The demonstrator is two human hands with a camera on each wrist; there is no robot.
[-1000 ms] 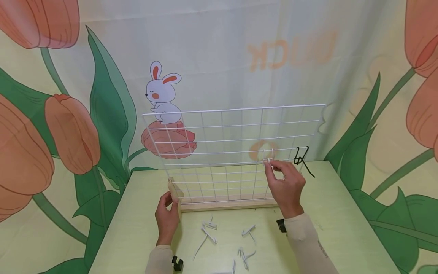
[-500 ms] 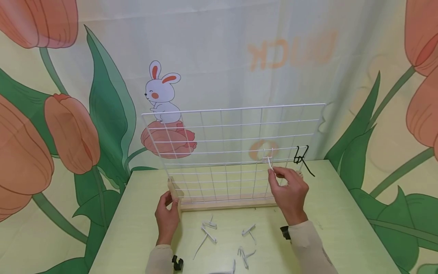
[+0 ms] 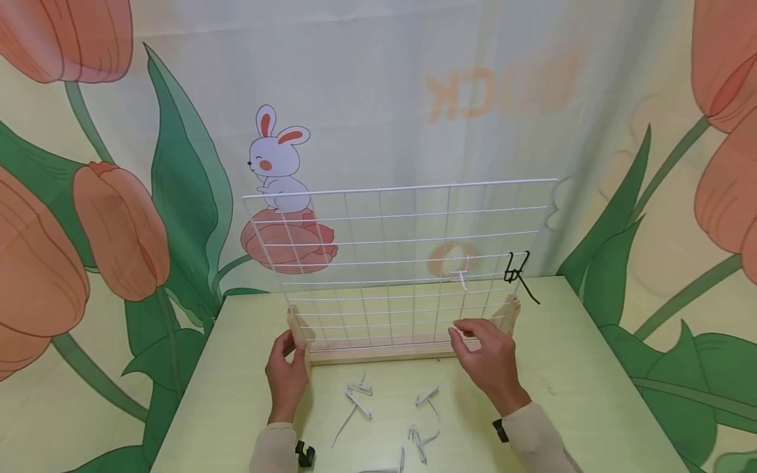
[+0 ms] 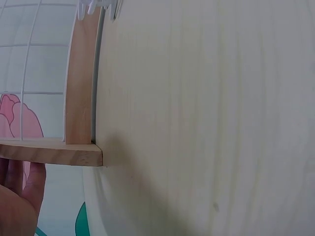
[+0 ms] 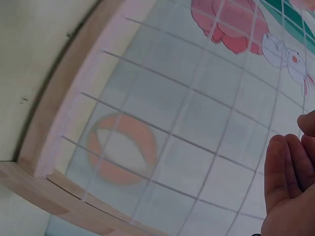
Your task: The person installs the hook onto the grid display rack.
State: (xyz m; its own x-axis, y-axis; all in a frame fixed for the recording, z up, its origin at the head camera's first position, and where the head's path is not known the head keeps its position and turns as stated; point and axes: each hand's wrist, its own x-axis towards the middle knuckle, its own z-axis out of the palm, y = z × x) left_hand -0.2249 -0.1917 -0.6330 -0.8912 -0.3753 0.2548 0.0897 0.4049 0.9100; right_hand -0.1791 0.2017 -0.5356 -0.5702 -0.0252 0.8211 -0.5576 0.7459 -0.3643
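Observation:
A white wire grid panel (image 3: 378, 189) stands upright in a wooden base (image 3: 378, 355). My left hand (image 3: 286, 376) touches the outer face of the base's left end piece (image 4: 49, 153) with thumb and fingertips. One white wire hook (image 3: 462, 278) hangs on the grid's right part, its prong toward me. Below this hook, my right hand (image 3: 489, 361) is in front of the grid, thumb and forefinger apart, holding nothing. In the right wrist view, the fingers (image 5: 276, 172) of that hand show bent beside the mesh.
A black wire hook (image 3: 513, 274) hangs near the grid's right edge. Several white hooks lie on the table before the base, among them a long-pronged one (image 3: 359, 403) and another one (image 3: 419, 444). A printed curtain (image 3: 378, 98) hangs behind the table.
My right hand has let go of the white hook and moved down from it. The hook stays hanging on the grid. My left hand remains at the base's left end.

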